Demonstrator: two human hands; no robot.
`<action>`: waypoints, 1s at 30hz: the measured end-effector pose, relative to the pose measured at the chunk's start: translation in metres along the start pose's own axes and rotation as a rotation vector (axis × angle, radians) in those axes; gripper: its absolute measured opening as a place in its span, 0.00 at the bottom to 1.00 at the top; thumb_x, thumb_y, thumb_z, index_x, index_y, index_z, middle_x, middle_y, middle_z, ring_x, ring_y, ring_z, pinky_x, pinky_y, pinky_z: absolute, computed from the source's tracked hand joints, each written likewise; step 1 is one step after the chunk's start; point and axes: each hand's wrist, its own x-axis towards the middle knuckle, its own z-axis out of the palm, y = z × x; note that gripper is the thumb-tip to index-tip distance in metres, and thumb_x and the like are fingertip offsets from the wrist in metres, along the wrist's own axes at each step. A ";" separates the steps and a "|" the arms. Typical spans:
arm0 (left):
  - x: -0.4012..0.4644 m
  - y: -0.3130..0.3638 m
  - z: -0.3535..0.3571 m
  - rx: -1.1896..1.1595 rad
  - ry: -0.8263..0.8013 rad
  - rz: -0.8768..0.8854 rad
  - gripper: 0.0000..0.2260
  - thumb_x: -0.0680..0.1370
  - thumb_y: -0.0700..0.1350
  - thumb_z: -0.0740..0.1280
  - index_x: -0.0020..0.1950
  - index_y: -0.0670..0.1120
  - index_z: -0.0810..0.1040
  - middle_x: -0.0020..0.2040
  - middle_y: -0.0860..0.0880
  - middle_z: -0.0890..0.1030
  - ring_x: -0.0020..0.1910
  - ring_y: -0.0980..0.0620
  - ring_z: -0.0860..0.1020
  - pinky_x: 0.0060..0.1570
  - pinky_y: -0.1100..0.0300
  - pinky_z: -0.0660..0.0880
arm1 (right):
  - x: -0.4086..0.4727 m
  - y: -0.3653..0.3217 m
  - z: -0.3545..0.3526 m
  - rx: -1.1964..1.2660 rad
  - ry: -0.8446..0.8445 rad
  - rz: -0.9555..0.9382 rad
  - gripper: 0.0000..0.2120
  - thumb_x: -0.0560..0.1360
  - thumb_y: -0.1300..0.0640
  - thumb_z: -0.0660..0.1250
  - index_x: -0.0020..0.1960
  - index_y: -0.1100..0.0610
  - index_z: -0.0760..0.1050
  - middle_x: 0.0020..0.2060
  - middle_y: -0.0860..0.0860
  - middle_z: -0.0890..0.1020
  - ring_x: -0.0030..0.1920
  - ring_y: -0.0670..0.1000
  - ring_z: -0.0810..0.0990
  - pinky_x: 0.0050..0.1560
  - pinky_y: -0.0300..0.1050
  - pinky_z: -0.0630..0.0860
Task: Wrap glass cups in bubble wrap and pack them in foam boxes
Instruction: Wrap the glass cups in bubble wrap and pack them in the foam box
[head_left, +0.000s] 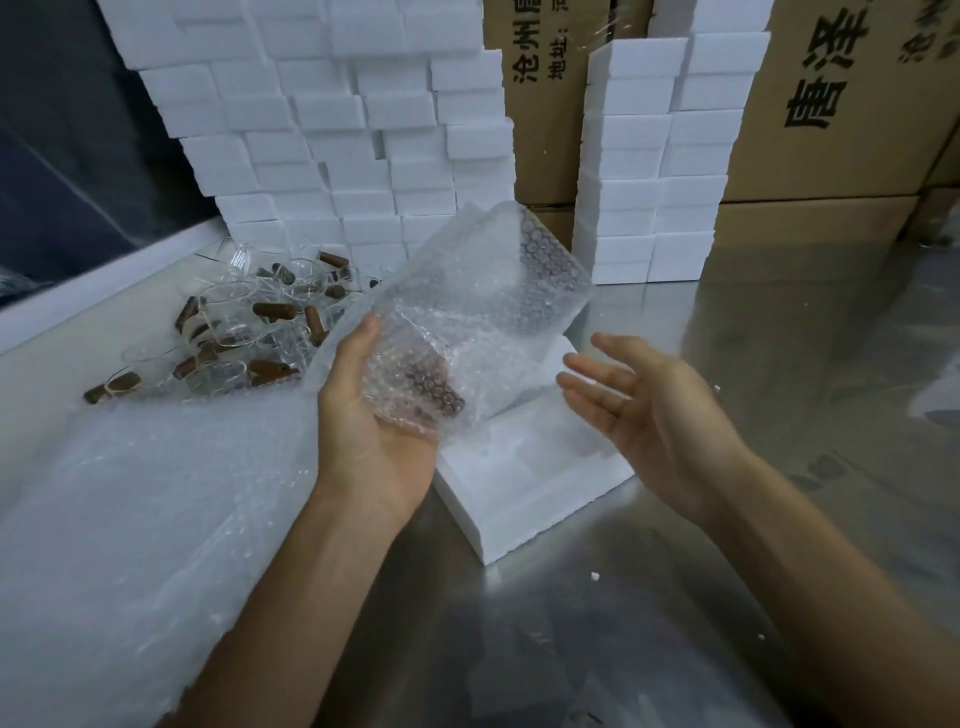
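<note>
My left hand (371, 415) holds a glass cup (431, 387) with a brown handle, palm up, fingers curled under it. A sheet of bubble wrap (483, 306) lies around the cup and stands up loose above my hand. To the right, my right hand (631, 395) hovers with straight fingers, apart from the wrap and holding nothing. Below both hands an open white foam box (524, 493) lies on the metal table. A heap of several glass cups (244, 332) with brown handles lies at the back left.
A stack of bubble wrap sheets (135, 509) covers the table's left side. Walls of white foam boxes (332, 119) rise behind, with another stack (660, 166) at the right. Cardboard cartons (831, 104) stand at the back. Bare metal table (623, 597) lies front right.
</note>
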 end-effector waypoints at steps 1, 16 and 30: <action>-0.001 -0.001 0.001 -0.006 -0.006 0.005 0.15 0.77 0.49 0.69 0.61 0.46 0.82 0.58 0.44 0.84 0.57 0.44 0.82 0.52 0.50 0.80 | -0.003 0.002 0.003 -0.008 -0.066 0.054 0.24 0.67 0.51 0.77 0.60 0.57 0.76 0.56 0.59 0.84 0.52 0.56 0.86 0.51 0.45 0.83; -0.015 -0.026 0.012 0.265 -0.198 -0.028 0.27 0.71 0.47 0.73 0.68 0.41 0.76 0.65 0.40 0.79 0.65 0.41 0.77 0.69 0.43 0.70 | -0.013 0.021 0.021 -0.198 -0.033 -0.310 0.10 0.78 0.56 0.71 0.53 0.63 0.81 0.46 0.57 0.87 0.48 0.56 0.87 0.48 0.49 0.83; -0.007 -0.007 -0.001 0.503 -0.362 -0.153 0.28 0.66 0.59 0.78 0.61 0.47 0.82 0.62 0.43 0.82 0.61 0.44 0.81 0.55 0.47 0.80 | -0.010 0.012 0.012 -0.413 0.056 -0.666 0.08 0.77 0.64 0.71 0.42 0.56 0.76 0.27 0.38 0.79 0.30 0.36 0.78 0.31 0.29 0.73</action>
